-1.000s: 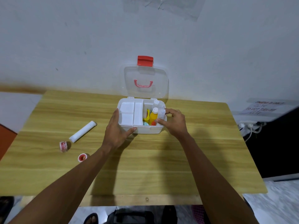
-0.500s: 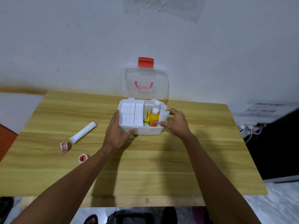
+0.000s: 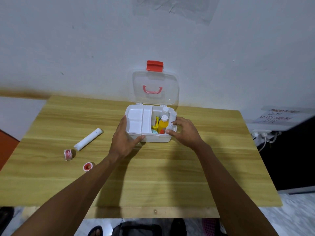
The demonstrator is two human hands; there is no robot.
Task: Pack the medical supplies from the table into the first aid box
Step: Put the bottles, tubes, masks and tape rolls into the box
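The white first aid box (image 3: pixel 154 138) stands open at the table's far middle, its clear lid (image 3: pixel 155 89) with a red latch leaning back against the wall. A white tray insert (image 3: pixel 139 120) fills its left half. The right half holds a yellow bottle (image 3: pixel 163 124), a white-capped bottle (image 3: pixel 165 110) and small packets. My left hand (image 3: pixel 123 138) grips the box's front left corner. My right hand (image 3: pixel 185 132) pinches a white bottle (image 3: pixel 172 119) against the box's right wall. On the table to the left lie a white tube (image 3: pixel 88 139) and two small tape rolls (image 3: pixel 68 154) (image 3: pixel 88 166).
The wooden table (image 3: pixel 153 176) butts against a white wall. A power strip with plugs (image 3: pixel 262 135) and a paper notice (image 3: pixel 276 115) sit off the right edge. Dark objects and a foot show on the floor below the near edge.
My right hand has shifted slightly along the box's right side with the white bottle. My left hand has kept its hold on the box corner.
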